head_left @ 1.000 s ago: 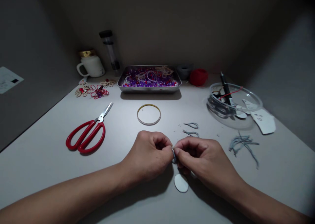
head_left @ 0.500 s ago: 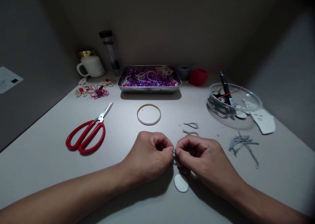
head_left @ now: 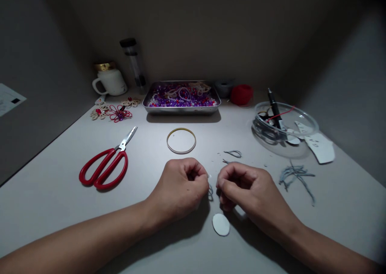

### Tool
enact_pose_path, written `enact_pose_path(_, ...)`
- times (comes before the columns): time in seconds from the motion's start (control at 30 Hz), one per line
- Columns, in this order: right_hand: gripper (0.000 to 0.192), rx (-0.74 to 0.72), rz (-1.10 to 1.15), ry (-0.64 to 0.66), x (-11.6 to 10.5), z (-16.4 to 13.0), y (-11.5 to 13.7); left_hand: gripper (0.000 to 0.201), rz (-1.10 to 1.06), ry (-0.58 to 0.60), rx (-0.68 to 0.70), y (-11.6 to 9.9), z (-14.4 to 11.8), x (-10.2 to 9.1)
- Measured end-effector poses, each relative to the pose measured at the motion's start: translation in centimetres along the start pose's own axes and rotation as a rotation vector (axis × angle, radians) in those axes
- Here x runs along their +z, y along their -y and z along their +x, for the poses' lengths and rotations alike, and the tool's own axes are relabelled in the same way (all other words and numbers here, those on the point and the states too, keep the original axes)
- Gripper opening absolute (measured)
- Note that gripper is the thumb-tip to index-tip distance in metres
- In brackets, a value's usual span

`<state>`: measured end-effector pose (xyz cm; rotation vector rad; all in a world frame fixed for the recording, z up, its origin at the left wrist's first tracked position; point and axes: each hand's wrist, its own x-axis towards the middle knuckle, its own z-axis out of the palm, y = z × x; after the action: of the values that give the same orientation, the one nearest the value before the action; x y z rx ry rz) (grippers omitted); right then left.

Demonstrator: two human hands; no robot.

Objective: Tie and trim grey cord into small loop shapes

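My left hand [head_left: 185, 185] pinches a looped piece of grey cord [head_left: 210, 193], which hangs below the fingertips. A small gap to the right, my right hand [head_left: 245, 185] has thumb and forefinger pressed together; what lies between them, if anything, is too small to make out. Beneath the hands a white oval disc [head_left: 221, 225] lies flat on the table. Just beyond my right hand is a grey cord loop [head_left: 233, 154], with a second one partly hidden by the knuckles.
Red-handled scissors [head_left: 110, 163] lie at left and a thin ring [head_left: 181, 140] in the middle. Farther back stand a metal bead tray [head_left: 181, 110], a white mug [head_left: 112, 81] and red yarn [head_left: 241, 94]. At right are a clear bowl [head_left: 313, 125] and cut grey cords [head_left: 297, 177].
My hands have drawn apart, so a gap shows between the fingertips. The grey cord loop stays with my left hand. The whole view has shifted slightly.
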<state>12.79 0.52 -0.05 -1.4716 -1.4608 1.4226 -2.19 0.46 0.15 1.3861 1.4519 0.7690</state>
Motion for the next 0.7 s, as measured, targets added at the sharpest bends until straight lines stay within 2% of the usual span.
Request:
enact_pose_path(0.17, 0.016, -0.032, -0.018, 0.016, 0.14, 0.13, -0.24, 0.01, 0.015, 0.035, 0.016, 0.12, -0.13, 0.09)
enact_pose_path(0.33, 0.01, -0.004, -0.044, 0.004, 0.24, 0.13, -0.28, 0.011, 0.029, 0.048, 0.046, 0.09, -0.23, 0.09)
enact_pose_path(0.7, 0.009, 0.054, 0.132, -0.021, -0.16, 0.34, 0.02, 0.007, -0.098, -0.041, -0.002, 0.21, 0.14, -0.06)
